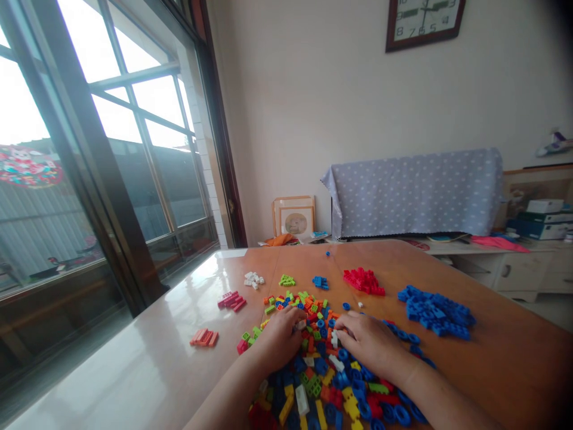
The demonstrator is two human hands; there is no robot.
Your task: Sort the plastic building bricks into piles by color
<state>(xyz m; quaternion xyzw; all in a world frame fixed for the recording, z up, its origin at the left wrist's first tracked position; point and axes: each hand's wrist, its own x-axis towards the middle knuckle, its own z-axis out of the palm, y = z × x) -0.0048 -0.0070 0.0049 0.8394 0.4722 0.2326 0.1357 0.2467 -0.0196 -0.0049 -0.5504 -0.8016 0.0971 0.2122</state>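
Observation:
A mixed pile of toy building bricks (313, 382) spreads over the near middle of the table, in red, blue, yellow, green, orange and white, with blue rings among them. On the pile's left side rests my left hand (282, 337), its fingers curled down among the bricks; what they grip is hidden. From the right my right hand (369, 343) reaches in, thumb and fingers closed at a white brick (335, 339). The two hands are apart, with orange, red and blue pieces between them.
Around the pile on the wooden table (156, 352) lie sorted groups: orange bricks (205, 338), pink bricks (231, 301), white bricks (254, 279), green bricks (287, 280), a few blue bricks (320, 282), red bricks (363, 280) and a large blue heap (436, 312).

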